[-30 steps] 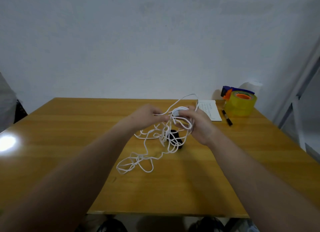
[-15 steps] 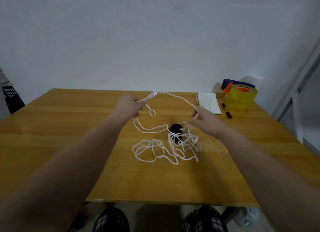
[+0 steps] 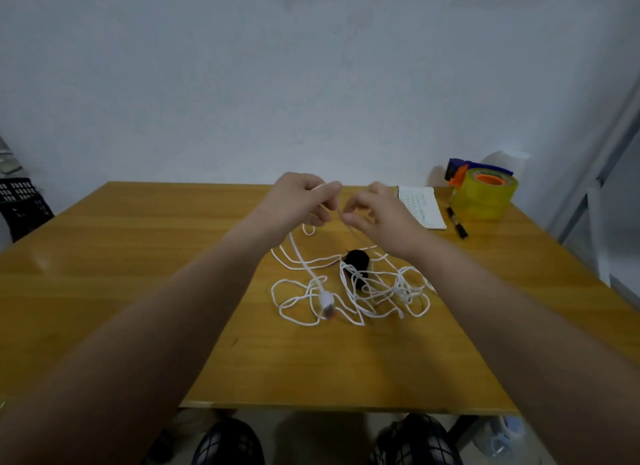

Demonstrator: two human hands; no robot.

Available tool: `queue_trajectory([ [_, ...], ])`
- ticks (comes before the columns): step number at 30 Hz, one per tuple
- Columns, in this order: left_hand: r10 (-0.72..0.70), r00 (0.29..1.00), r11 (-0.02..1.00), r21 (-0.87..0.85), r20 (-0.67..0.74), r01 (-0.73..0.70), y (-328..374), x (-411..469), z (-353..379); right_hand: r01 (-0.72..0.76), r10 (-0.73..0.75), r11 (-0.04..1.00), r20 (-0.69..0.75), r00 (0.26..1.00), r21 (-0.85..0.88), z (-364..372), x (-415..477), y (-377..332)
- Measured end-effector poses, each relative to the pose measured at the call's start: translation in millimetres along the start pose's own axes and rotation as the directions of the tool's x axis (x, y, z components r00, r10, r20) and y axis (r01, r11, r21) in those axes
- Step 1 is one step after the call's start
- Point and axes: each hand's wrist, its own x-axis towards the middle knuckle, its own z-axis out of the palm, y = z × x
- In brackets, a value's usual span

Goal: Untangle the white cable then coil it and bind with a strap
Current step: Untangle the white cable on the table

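Working through the untangling stage: pinching one strand of the white cable (image 3: 349,291) in the left hand (image 3: 301,201), raised just behind the black roll (image 3: 358,262), likely the strap, and letting the plug end (image 3: 326,303) dangle to the left of that roll and nearer the camera. Closing the right hand (image 3: 377,211) beside it, also behind the roll, grip narrow and appearing to nip the same strand, though showing too blurred to be certain. Leaving most of the cable lying in loose, crossing loops on the counter (image 3: 138,274), around the roll and in front of it, some loops touching it. Not yet coiling anything, not yet binding, leaving the roll untouched by either hand. Judging nearly the whole task as lying ahead.
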Motion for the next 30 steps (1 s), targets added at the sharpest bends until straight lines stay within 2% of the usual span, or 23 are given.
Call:
queue_trajectory([
  [2, -0.057, 0.995, 0.983, -0.169, 0.086, 0.071, -5.2, -3.9, -1.5, 0.058, -0.049, 0.995, -0.118, 0.992, 0.08, 2.1, -1.5, 2.5],
  [4, -0.072, 0.978, 0.96, -0.252, 0.197, 0.122, -12.1, -5.9, -0.3, 0.116, -0.08, 0.959, -0.144, 0.986, 0.259, 2.1, -2.3, -2.9],
  [6, -0.081, 0.955, 0.936, -0.307, 0.286, 0.171, -13.8, -6.9, 2.7, 0.201, -0.188, 0.954, -0.081, 0.979, 0.221, 0.2, -0.2, -6.7],
  [8, -0.092, 0.951, 0.929, -0.317, 0.296, 0.189, -12.4, -6.7, 5.1, 0.224, -0.23, 0.955, 0.008, 0.973, 0.194, 0.0, 1.7, -8.1],
  [10, -0.115, 0.955, 0.914, -0.347, 0.274, 0.21, -12.8, -6.0, 6.0, 0.127, -0.123, 0.95, -0.033, 0.992, 0.284, -0.4, 3.0, -8.6],
  [13, -0.144, 0.947, 0.835, -0.478, 0.286, 0.272, -20.9, -7.1, 1.4, -0.012, 0.1, 0.947, -0.259, 0.961, 0.322, -6.2, 6.5, 2.5],
  [15, -0.138, 0.935, 0.795, -0.527, 0.326, 0.3, -27.9, -10.3, -2.7, -0.132, 0.234, 0.952, -0.381, 0.894, 0.277, -12.7, 8.6, 18.0],
  [17, -0.121, 0.91, 0.758, -0.556, 0.396, 0.342, -30.4, -15.9, -3.0, -0.265, 0.335, 0.94, -0.433, 0.837, 0.215, -18.1, 4.3, 30.4],
  [19, -0.036, 0.876, 0.642, -0.661, 0.48, 0.389, -25.6, -21.3, 2.2, -0.381, 0.379, 0.921, -0.397, 0.836, 0.076, -19.1, -0.5, 28.4],
  [20, 0.029, 0.869, 0.563, -0.726, 0.495, 0.395, -20.1, -22.6, 5.5, -0.415, 0.373, 0.908, -0.346, 0.861, -0.055, -17.3, -2.2, 22.7],
  [22, 0.119, 0.893, 0.449, -0.826, 0.434, 0.341, -5.8, -19.5, 11.4, -0.339, 0.292, 0.867, -0.179, 0.94, -0.366, -10.3, -3.1, 9.6],
  [24, 0.112, 0.946, 0.45, -0.865, 0.303, 0.224, 7.9, -10.3, 16.2, -0.078, 0.121, 0.838, 0.044, 0.992, -0.54, 1.7, -5.8, 1.7],
  [26, 0.029, 0.995, 0.594, -0.802, 0.099, 0.063, 10.5, 1.3, 18.9, 0.161, -0.053, 0.871, 0.236, 0.97, -0.464, 12.0, -11.8, 2.5],
  [27, -0.019, 1.0, 0.685, -0.728, -0.007, 0.007, 5.4, 7.2, 18.1, 0.212, -0.097, 0.899, 0.298, 0.95, -0.382, 13.3, -14.3, 5.9],
  [28, -0.071, 0.992, 0.752, -0.659, -0.102, -0.014, -3.0, 12.0, 14.9, 0.212, -0.108, 0.932, 0.332, 0.937, -0.295, 11.7, -16.4, 10.1],
  [30, -0.18, 0.952, 0.793, -0.609, -0.247, -0.008, -21.7, 16.5, 0.6, 0.135, -0.07, 0.977, 0.35, 0.934, -0.167, 5.1, -22.5, 20.1],
])
